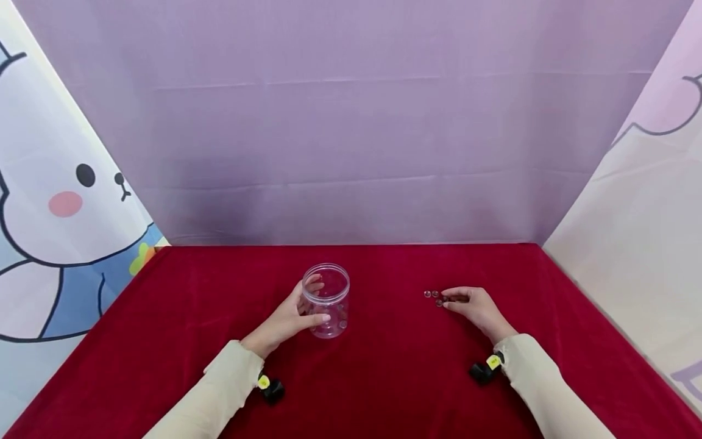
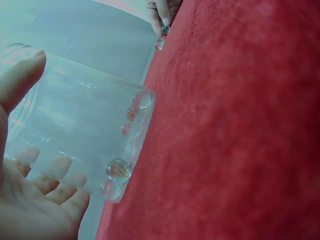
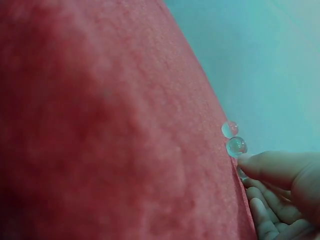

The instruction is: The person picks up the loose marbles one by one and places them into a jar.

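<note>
A clear plastic jar (image 1: 327, 314) with an uncovered mouth stands upright on the red cloth. My left hand (image 1: 287, 320) holds it from the left side, thumb in front and fingers behind. Several glass marbles lie at the bottom inside it; in the left wrist view one marble (image 2: 119, 171) shows a coloured swirl. To the right, my right hand (image 1: 478, 309) is low over the cloth and pinches a marble (image 3: 242, 174) between thumb and fingers, which partly hide it. Just beside the fingertips lie more loose glass marbles (image 1: 428, 294), close together.
Red velvety cloth (image 1: 378, 378) covers the table. A plain purple curtain (image 1: 351, 134) hangs behind its far edge. Printed cloths with cartoon figures hang at the left (image 1: 71, 244) and right (image 1: 641, 213). Each wrist carries a small black camera.
</note>
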Demonstrator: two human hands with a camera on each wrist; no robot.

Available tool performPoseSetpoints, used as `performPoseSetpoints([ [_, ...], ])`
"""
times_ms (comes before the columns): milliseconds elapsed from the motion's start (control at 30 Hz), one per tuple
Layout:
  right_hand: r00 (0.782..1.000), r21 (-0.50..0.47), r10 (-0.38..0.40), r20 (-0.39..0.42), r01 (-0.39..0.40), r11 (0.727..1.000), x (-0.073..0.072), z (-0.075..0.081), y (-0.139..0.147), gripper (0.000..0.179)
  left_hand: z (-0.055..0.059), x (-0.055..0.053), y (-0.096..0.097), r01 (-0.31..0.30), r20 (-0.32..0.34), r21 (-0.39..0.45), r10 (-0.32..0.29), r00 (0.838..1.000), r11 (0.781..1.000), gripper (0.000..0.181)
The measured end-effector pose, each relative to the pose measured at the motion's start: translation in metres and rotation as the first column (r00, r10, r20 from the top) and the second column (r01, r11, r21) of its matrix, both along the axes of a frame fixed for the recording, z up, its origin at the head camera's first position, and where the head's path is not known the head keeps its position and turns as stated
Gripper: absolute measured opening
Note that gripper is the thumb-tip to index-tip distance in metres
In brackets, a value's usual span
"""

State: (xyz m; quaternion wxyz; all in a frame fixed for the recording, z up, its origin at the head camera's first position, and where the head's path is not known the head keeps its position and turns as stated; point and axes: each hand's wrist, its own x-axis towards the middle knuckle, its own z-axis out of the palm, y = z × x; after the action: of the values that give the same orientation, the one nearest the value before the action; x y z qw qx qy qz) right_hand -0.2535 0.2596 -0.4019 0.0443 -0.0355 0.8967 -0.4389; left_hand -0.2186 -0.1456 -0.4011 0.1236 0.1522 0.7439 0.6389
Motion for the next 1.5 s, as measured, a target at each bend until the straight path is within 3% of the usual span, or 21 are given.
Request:
performPoseSetpoints([
  [867, 0.997, 0.019, -0.013, -0.072, 0.015, 1.0, 0.0055, -0.0017, 0.0044, 0.022, 0.0016, 0.0043, 0.0056, 0.002, 0.036, 0.0, -0.002, 0.999, 1.0, 0.084],
  [1500, 0.99, 0.017, -0.059, -0.125, 0.061, 0.998, 0.0049, -0.008, 0.0049, 0.021, -0.003, 0.0009, 0.0065, 0.014, 0.032, 0.005, -0.014, 0.999, 1.0, 0.083],
])
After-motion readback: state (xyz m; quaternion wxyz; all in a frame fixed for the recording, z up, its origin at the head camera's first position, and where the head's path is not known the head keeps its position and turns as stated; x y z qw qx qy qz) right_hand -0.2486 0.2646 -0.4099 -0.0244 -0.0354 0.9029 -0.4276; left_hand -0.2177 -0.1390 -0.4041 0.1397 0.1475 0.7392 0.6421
